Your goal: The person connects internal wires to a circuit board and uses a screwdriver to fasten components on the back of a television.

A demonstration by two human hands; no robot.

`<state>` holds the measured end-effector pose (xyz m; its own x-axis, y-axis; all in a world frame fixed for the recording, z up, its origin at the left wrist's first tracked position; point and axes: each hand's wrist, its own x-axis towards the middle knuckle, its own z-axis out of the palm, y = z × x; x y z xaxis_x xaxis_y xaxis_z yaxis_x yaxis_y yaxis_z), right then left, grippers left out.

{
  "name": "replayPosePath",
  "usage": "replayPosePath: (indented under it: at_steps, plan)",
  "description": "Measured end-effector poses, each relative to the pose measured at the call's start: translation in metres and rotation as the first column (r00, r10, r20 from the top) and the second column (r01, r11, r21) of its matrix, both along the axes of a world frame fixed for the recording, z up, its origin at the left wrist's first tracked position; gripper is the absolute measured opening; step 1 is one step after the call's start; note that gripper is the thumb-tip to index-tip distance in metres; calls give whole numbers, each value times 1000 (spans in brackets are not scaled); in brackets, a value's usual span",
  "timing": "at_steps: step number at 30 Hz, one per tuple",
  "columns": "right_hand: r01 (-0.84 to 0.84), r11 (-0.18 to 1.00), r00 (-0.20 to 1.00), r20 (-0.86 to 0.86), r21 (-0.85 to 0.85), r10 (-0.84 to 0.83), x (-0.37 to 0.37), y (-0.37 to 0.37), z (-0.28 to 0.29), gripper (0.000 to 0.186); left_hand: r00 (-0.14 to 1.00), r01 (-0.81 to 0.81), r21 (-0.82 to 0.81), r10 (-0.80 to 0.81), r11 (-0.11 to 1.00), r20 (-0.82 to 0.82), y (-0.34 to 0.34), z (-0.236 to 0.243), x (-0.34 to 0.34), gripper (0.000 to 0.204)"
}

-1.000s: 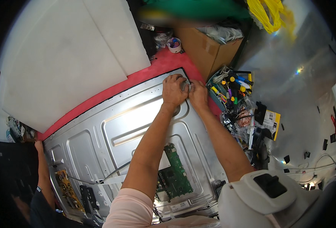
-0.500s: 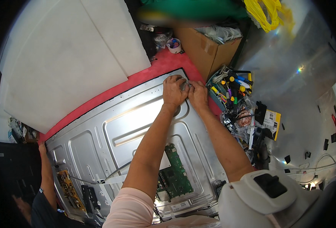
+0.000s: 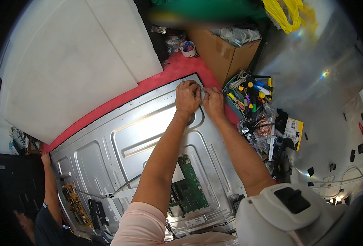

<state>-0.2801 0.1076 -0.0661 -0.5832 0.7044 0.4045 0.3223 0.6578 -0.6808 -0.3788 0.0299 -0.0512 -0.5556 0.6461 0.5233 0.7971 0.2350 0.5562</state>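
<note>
A large silver metal back panel (image 3: pixel 93 164) of a flat-screen TV lies face down before me. Both my hands are at its far right corner. My left hand (image 3: pixel 187 97) rests on the corner with its fingers curled and pinched together. Close beside it, my right hand (image 3: pixel 214 102) has its thumb and fingers bent inward at the panel's edge. A small greyish piece (image 3: pixel 202 93) shows between the fingertips, too small to name. On the panel are a green circuit board (image 3: pixel 193 184) and a brown-yellow circuit board (image 3: pixel 75 201).
Another person's hand (image 3: pixel 46 158) holds the panel's left edge. Red cloth (image 3: pixel 180 69) lies under the panel. White foam slabs (image 3: pixel 79 61) stand at the far left. Beyond the corner are a cardboard box (image 3: pixel 214 49) and a bin of screwdrivers (image 3: pixel 251 92), with bagged parts nearby.
My fingertips have shifted slightly at the corner, and the greyish piece shows a little differently between them. My arms and the panel stay in place.
</note>
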Motion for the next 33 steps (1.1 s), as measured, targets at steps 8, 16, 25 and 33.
replayPosePath:
  at_steps: [8,16,25,33]
  plan:
    - [95,991,995,-1,-96,-96,-4,-1,4,25,1000,-4,1,4,1000,-9,0,4,0,13]
    - [55,995,997,53,-85,-51,-2,1,5,25,999,-18,4,18,1000,43,3,1,0,11]
    - [58,992,990,137,-111,-43,-3,-2,12,29,999,-17,-7,17,1000,28,0,2,-3,12]
    - [112,989,994,17,-97,-111,-6,2,-3,31,999,-35,4,35,999,11,2,2,-1,10]
